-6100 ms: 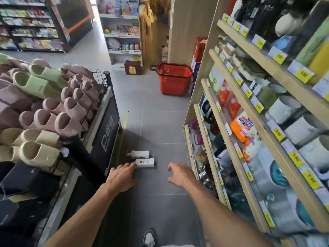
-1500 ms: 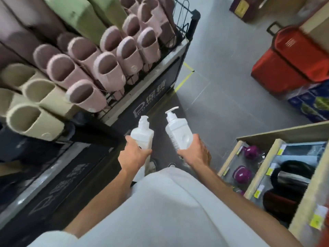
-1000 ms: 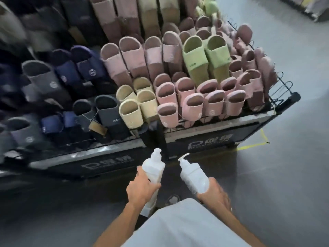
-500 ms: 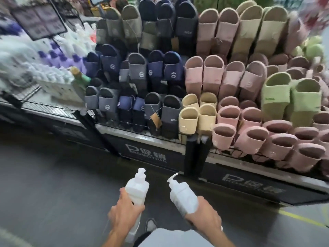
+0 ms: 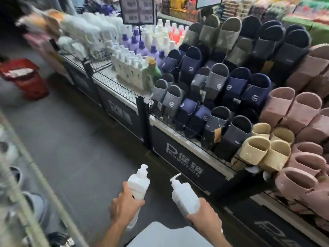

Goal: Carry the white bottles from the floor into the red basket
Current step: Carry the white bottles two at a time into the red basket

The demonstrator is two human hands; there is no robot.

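Your left hand (image 5: pixel 124 206) is curled round the left pump bottle (image 5: pixel 139 184), and your right hand (image 5: pixel 204 217) round the right pump bottle (image 5: pixel 185 195), both with pumps pointing up. The red basket (image 5: pixel 25 77) stands well off to your left along the aisle, nearer your left hand.

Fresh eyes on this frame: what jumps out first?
Two white pump bottles bottom centre: left bottle gripped in the left hand, right bottle in the right hand. A slipper rack fills the right; the red basket sits blurred on the floor far left.
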